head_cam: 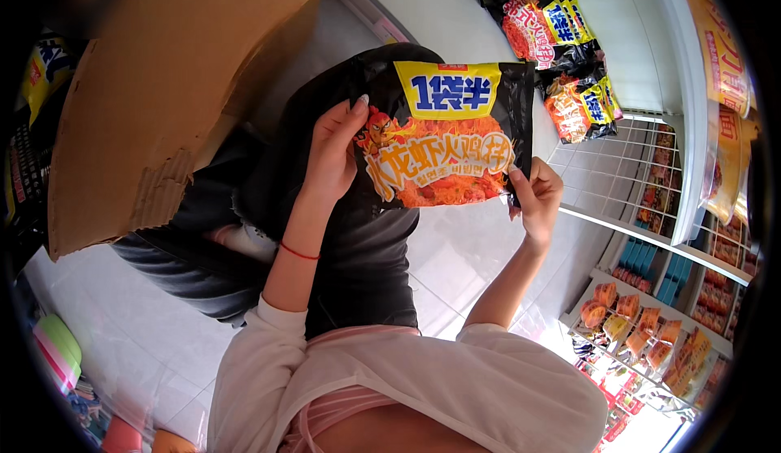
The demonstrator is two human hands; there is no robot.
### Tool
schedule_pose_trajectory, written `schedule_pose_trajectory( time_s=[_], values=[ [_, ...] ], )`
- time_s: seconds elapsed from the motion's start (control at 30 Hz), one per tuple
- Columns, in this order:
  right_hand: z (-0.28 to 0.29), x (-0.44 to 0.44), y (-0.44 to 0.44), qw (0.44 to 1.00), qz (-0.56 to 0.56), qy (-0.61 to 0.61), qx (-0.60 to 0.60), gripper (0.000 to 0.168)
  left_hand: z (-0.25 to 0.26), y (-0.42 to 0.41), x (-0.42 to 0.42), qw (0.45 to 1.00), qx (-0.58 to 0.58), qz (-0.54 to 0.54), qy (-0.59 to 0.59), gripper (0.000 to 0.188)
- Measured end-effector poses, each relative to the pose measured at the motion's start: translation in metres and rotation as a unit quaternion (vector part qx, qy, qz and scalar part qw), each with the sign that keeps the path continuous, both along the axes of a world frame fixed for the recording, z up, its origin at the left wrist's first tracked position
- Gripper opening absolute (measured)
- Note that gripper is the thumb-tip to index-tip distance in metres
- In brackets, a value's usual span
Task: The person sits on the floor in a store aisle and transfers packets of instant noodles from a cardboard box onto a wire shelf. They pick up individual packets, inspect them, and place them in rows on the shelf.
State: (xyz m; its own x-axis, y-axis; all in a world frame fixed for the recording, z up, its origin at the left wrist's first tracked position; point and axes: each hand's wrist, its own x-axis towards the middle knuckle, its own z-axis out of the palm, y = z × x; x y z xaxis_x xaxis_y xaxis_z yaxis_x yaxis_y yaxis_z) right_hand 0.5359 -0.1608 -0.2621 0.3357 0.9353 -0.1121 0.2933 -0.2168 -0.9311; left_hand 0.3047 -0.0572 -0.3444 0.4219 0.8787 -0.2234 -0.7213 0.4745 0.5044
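Between my two hands is a black packet of instant noodles (pixel 436 142) with a yellow panel, a cartoon chicken and a picture of red noodles on its front. My left hand (pixel 334 148) grips its left edge, thumb on the front face. At the lower right corner my right hand (pixel 536 200) pinches the wrapper between thumb and fingers. The packet's printed front faces up towards me, above my knee in black trousers (pixel 360 270). The fingers behind the packet are hidden.
An open cardboard box (pixel 158 87) stands at my left, with more black packets (pixel 46 78) beyond its flap. Similar noodle packets (pixel 549 26) lie on a white shelf (pixel 634 38) ahead to the right. Wire mesh (pixel 601 160) and a rack of packaged snacks (pixel 640 325) are at the right.
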Motion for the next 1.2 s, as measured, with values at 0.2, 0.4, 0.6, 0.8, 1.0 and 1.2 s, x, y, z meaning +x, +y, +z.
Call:
schedule_pose_trajectory(
  time_s=[0.2,0.4,0.6,0.8,1.0,1.2],
  values=[
    [-0.008,-0.002,-0.002,0.992,-0.015,0.117,0.044,0.031,-0.009,-0.002,0.004,0.999,-0.028,0.023,-0.001,0.020],
    [-0.011,0.011,-0.012,0.973,0.090,0.203,0.069,0.041,-0.001,-0.002,0.006,0.999,-0.026,0.035,0.005,0.020],
    [-0.010,0.012,-0.008,0.944,0.126,0.280,0.122,0.032,-0.004,0.000,0.005,0.999,-0.033,0.014,0.002,0.020],
    [-0.020,0.008,-0.005,0.906,0.134,0.368,0.157,0.026,-0.008,0.001,0.005,0.999,-0.043,0.020,-0.007,0.020],
    [-0.027,0.014,-0.008,0.937,0.181,0.274,0.119,0.033,-0.004,0.000,0.006,0.998,-0.044,0.034,-0.002,0.020],
    [-0.012,0.010,-0.011,0.959,0.063,0.267,0.066,0.028,-0.003,0.001,0.005,0.999,-0.043,0.018,-0.001,0.020]
  ],
)
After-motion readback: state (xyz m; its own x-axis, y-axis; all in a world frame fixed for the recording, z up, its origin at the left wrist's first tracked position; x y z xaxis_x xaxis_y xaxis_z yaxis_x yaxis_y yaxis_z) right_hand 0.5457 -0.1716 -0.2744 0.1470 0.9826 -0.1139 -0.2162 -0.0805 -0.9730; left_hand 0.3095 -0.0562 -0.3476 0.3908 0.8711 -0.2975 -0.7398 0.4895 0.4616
